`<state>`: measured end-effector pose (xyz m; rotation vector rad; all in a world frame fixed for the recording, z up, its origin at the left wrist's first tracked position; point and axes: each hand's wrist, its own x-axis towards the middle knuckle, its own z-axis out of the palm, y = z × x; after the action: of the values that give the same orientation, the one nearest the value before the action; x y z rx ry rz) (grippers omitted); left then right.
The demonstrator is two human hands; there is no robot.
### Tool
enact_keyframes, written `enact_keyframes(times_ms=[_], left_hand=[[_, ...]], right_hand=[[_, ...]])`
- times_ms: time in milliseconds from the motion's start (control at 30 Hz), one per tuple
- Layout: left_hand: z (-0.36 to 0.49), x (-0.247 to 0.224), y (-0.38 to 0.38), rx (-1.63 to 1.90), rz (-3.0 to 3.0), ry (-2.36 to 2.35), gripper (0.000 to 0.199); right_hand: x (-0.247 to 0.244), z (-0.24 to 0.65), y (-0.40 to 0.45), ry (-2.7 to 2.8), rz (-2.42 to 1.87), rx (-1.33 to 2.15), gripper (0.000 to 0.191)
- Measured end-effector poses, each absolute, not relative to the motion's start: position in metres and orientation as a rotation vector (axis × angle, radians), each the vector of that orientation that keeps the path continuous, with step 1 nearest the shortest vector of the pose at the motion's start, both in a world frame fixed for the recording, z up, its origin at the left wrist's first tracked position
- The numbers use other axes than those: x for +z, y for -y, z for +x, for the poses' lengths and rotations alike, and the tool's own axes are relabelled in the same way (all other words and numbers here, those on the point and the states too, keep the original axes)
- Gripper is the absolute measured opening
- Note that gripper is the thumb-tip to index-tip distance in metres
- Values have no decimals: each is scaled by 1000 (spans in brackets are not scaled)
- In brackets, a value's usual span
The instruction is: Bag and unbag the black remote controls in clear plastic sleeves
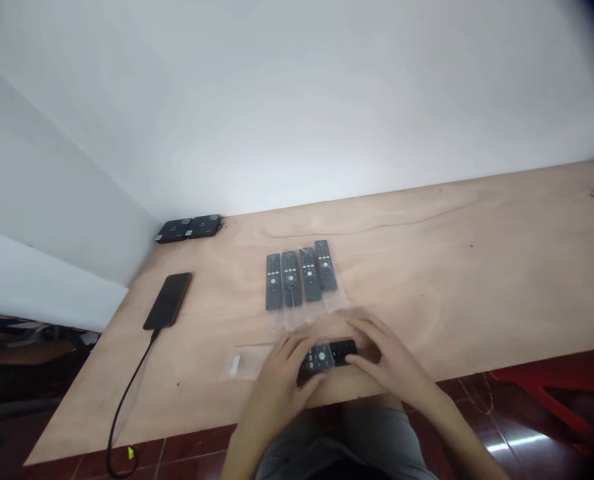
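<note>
A black remote control (321, 357) lies sideways near the table's front edge, between my two hands. Clear plastic covers its left part, and an empty stretch of the plastic sleeve (249, 363) reaches out left beneath my wrist. My left hand (287, 370) grips the sleeved end, its fingers on the far side and thumb on the near side. At the bare right end, my right hand (379, 350) curves around the remote, with the thumb against it and the fingertips slightly blurred. Beyond my hands, several remotes in clear sleeves (291, 280) lie side by side.
A phone (169, 301) with a black cable (129, 393) rests at the left. Two black boxes (203, 226) sit in the far left corner by the white wall (327, 100). A red stool (551, 387) stands beyond the wooden table's (451, 287) front edge, right.
</note>
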<state>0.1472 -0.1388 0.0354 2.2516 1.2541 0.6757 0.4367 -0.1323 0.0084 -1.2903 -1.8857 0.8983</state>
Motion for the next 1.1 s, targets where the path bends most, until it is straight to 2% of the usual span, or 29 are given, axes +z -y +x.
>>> enact_keyframes(times_ms=[100,233,433,600,800,967,1100], left_hand=[[134,33,141,680,2249,-1256,61],[133,22,141,745,2285,-1244,51],[149,22,140,690,2301,-1225,60],[168,25,139,710,2333,-1135,70],[170,26,140,685,2325,-1192,74],[161,20,140,734,2345,-1216,60],[159,17,141,764,2370,-1216,56]], right_hand=[[5,446,138,1850,-1350,841,47],[9,434,145,1831,-1346,934,44],[12,402,151,1671,-1297,1127,41],[3,385,149,1608,-1222,1189,51],[-1,389,147,1468,-1222,1269,39],[8,399,146,1684,-1254,1058,35],[20,406,145,1855,-1307,997,23]])
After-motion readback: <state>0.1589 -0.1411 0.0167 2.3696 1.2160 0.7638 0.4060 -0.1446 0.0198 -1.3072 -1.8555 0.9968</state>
